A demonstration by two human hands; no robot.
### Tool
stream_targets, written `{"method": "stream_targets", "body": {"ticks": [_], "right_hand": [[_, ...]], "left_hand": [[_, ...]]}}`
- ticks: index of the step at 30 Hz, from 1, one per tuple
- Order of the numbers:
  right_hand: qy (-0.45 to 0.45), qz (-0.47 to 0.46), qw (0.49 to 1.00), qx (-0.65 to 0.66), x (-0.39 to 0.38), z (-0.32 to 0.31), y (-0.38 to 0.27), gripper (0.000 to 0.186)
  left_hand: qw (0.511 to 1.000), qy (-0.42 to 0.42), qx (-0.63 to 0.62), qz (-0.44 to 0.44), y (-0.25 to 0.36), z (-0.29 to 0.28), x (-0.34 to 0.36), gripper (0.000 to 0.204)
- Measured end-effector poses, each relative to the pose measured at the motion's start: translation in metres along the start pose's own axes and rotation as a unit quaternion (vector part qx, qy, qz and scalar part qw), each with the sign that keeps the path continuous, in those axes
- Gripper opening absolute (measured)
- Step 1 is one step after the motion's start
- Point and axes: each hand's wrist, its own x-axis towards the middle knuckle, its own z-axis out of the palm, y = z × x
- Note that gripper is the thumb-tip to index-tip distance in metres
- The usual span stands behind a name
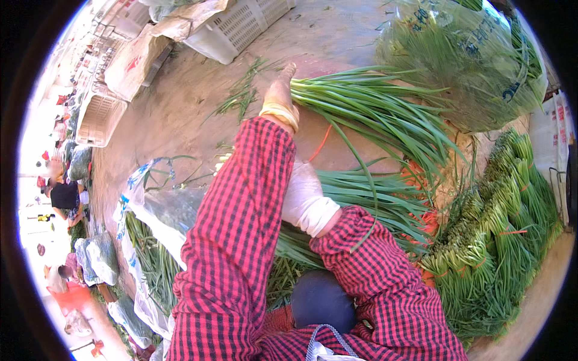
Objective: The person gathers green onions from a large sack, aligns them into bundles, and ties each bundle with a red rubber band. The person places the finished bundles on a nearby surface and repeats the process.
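Note:
My left hand [280,98], in a soiled glove with a yellowish cuff, is closed around the pale stem ends of a bunch of garlic chives [379,108]. The long leaves fan out to the right. Below it, my right hand [304,191] wears a white glove and lies by the stem side of more loose garlic chives [373,194]. My left sleeve hides its fingertips. A thin orange strip [321,143] runs up from near my right hand, under the held bunch. One long leaf hangs down over my right forearm.
Tied garlic chive bundles [494,240] are stacked at right. More orange strips [424,210] lie before them. A clear bag of greens [463,66] stands far right. White crates [241,30] stand at the back, an open plastic bag [141,240] at left. Other people [65,195] work far left.

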Motion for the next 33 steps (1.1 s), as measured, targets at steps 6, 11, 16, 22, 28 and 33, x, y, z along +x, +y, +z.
{"method": "stream_targets", "body": {"ticks": [6, 11, 16, 22, 28, 33], "right_hand": [[-0.055, 0.009, 0.964, -0.261, 0.001, -0.032, -0.027, 0.117], [0.048, 0.006, 0.995, -0.092, 0.009, -0.034, 0.0, 0.077], [0.21, 0.116, 0.97, 0.026, 0.008, -0.07, 0.032, 0.017], [0.107, 0.237, 0.906, -0.335, 0.021, -0.097, 0.028, 0.045], [0.017, 0.214, 0.846, -0.488, 0.047, -0.085, 0.017, 0.041], [-0.005, 0.241, 0.824, -0.512, 0.042, -0.078, 0.01, 0.038]], "left_hand": [[0.961, 0.014, 0.164, 0.223, 0.075, -0.094, -0.115, 0.051], [0.891, 0.162, 0.25, 0.344, 0.045, -0.215, -0.233, 0.029], [0.93, 0.15, 0.28, 0.183, -0.039, -0.266, -0.296, 0.014], [0.847, 0.086, 0.421, 0.314, -0.038, -0.218, -0.299, 0.032], [0.9, -0.027, 0.375, 0.219, -0.037, -0.202, -0.308, 0.012], [0.862, -0.309, 0.353, -0.19, -0.061, -0.261, -0.339, 0.034]]}}
